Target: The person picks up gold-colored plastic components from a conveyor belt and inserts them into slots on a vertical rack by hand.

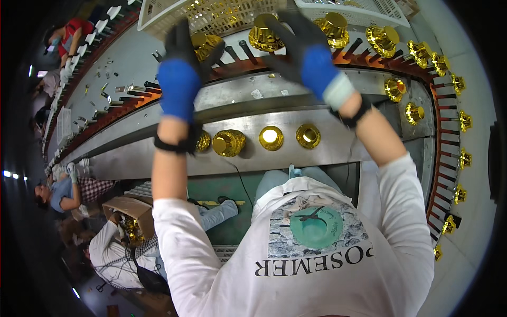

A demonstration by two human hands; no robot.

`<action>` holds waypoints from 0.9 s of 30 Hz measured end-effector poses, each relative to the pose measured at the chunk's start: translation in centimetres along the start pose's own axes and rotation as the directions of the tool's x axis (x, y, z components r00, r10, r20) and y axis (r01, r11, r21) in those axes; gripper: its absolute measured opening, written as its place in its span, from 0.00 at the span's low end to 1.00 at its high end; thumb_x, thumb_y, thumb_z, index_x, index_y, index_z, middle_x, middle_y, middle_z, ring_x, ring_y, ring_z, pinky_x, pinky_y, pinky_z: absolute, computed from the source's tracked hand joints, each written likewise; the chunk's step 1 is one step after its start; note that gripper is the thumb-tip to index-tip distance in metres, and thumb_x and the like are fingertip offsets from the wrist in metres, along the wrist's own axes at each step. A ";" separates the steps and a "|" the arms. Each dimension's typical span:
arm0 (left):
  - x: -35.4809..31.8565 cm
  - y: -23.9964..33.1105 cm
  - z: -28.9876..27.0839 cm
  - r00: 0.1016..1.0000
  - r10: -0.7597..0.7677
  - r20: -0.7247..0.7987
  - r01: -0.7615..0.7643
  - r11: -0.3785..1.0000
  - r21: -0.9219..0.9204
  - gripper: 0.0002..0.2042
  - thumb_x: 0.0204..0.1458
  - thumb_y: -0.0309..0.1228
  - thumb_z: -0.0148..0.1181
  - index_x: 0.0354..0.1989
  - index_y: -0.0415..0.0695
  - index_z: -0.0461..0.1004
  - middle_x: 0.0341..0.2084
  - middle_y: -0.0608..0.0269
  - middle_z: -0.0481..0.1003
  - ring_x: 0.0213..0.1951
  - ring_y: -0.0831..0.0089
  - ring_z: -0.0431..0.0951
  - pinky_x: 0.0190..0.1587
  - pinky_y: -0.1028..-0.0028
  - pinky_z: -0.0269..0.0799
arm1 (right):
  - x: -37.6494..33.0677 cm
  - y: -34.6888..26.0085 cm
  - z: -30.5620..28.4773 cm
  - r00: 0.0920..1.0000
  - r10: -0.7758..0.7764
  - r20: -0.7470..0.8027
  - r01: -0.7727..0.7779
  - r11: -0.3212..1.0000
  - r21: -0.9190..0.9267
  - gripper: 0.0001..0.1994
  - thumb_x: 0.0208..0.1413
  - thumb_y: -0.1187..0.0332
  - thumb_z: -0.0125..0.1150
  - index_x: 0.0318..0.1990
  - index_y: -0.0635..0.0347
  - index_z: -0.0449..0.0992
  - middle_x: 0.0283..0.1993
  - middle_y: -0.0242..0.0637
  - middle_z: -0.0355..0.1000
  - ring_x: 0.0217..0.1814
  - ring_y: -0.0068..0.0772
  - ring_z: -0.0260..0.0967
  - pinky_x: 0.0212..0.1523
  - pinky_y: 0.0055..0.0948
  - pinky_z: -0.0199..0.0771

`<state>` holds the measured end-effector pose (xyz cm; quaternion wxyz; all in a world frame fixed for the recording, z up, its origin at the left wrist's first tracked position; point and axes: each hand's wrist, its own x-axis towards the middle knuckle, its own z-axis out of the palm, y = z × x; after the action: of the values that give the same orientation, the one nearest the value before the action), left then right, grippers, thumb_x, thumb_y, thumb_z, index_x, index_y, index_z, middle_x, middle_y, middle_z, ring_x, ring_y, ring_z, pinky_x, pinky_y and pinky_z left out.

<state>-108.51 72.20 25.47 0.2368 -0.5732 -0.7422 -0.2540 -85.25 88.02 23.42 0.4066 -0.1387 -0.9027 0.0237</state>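
Both my hands wear dark gloves with blue cuffs and reach to the spindles along the far side of the metal bench. My left hand [189,52] has its fingers and thumb spread beside a shiny gold flared cup [207,45], partly hidden behind it. My right hand [302,45] is blurred, fingers apart. One of its fingers overlaps the edge of another gold cup [264,35]; whether it touches is unclear. More gold cups [335,29] sit to the right. On the near metal ledge stand several gold cups, among them a stacked-looking one [228,143] and an open one [308,136].
A curved conveyor [441,153] with upright black spindles bends round the right, carrying gold cups [465,121]. White plastic baskets [211,18] stand beyond the spindles. Small metal pieces [105,95] lie at the left. Co-workers [66,193] are at the left, near a cardboard box [134,211].
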 end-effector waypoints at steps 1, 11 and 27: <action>1.0 -3.1 0.9 0.995 -0.051 0.090 0.046 0.997 0.054 0.41 0.56 0.55 0.71 0.69 0.36 0.68 0.56 0.37 0.78 0.59 0.37 0.78 0.59 0.50 0.77 | 2.2 -0.8 2.0 0.993 0.082 0.085 -0.080 0.997 -0.015 0.37 0.54 0.53 0.74 0.69 0.58 0.72 0.66 0.56 0.73 0.67 0.59 0.71 0.67 0.50 0.72; -3.8 4.2 -5.4 0.965 -0.070 0.253 0.117 0.977 -0.177 0.29 0.54 0.48 0.75 0.58 0.42 0.79 0.44 0.43 0.82 0.44 0.47 0.85 0.46 0.56 0.82 | 0.1 -2.1 -2.8 0.966 -0.165 0.197 0.092 0.938 0.333 0.28 0.47 0.62 0.78 0.58 0.54 0.79 0.51 0.43 0.81 0.52 0.53 0.78 0.52 0.49 0.77; -17.4 15.8 8.5 0.699 -0.008 0.715 0.133 0.984 -0.118 0.44 0.55 0.56 0.69 0.73 0.41 0.61 0.47 0.37 0.80 0.42 0.43 0.84 0.44 0.50 0.81 | -24.4 1.4 -4.8 0.785 0.237 0.572 -0.298 0.955 0.013 0.42 0.52 0.44 0.72 0.71 0.59 0.68 0.66 0.52 0.72 0.67 0.58 0.70 0.70 0.55 0.66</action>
<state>-89.68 68.40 9.54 -0.1250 -0.6149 -0.7745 -0.0806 -65.96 82.39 8.63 0.1207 -0.2311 -0.9509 0.1671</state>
